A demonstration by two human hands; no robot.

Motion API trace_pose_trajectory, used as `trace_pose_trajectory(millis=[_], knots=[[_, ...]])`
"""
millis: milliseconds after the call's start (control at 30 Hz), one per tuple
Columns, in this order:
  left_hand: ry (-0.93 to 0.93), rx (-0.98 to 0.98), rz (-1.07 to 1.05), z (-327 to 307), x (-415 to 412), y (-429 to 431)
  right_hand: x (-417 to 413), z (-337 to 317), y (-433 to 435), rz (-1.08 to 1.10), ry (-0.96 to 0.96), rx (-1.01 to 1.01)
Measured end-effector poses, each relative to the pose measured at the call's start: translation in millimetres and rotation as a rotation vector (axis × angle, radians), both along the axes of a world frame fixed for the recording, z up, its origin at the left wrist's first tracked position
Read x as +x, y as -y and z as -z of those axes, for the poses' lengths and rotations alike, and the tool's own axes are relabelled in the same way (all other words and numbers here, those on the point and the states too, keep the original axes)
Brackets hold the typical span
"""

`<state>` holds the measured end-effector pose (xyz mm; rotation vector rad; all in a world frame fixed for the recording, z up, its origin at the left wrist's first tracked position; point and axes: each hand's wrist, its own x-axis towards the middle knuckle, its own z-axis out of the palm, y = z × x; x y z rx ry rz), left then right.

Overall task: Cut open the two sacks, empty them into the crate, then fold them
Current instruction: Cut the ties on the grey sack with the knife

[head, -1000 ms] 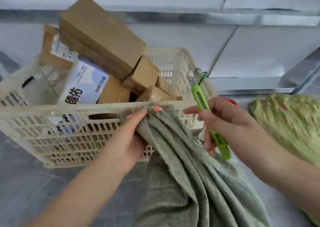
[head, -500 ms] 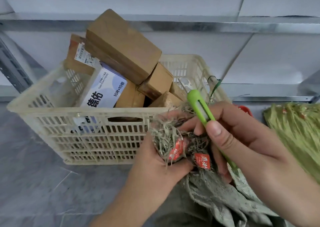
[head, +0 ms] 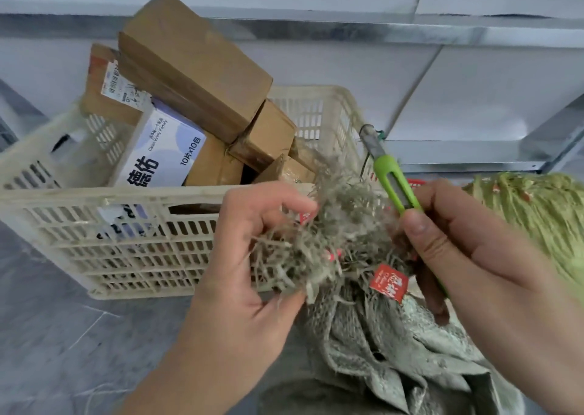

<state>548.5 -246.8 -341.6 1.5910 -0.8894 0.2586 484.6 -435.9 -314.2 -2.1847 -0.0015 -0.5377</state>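
- I see two hands, the left hand (head: 252,256) and the right hand (head: 474,256). Both are bare.
- The left arm (head: 196,367) and the right arm (head: 537,335) are bare too, right down to the edge of my view.
- The right thumb (head: 420,228) has a short, plain nail.
- The other nails are too blurry for me to tell.

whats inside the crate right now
The crate holds piled brown cardboard boxes and a white and purple printed box, rising above its rim. Whatever lies under them, and the crate floor, is covered.
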Motion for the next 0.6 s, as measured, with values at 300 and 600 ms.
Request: trace_pose_trajectory(millis=[300, 600], knots=[[-0.126, -0.063, -0.024, 4, -4, -3, -3, -16, -6, -0.297, 0.061, 0.321], [-0.165, -0.077, 0.016, 0, -9, -2, -9, -10, -9, -0.356, 0.013, 0.445]])
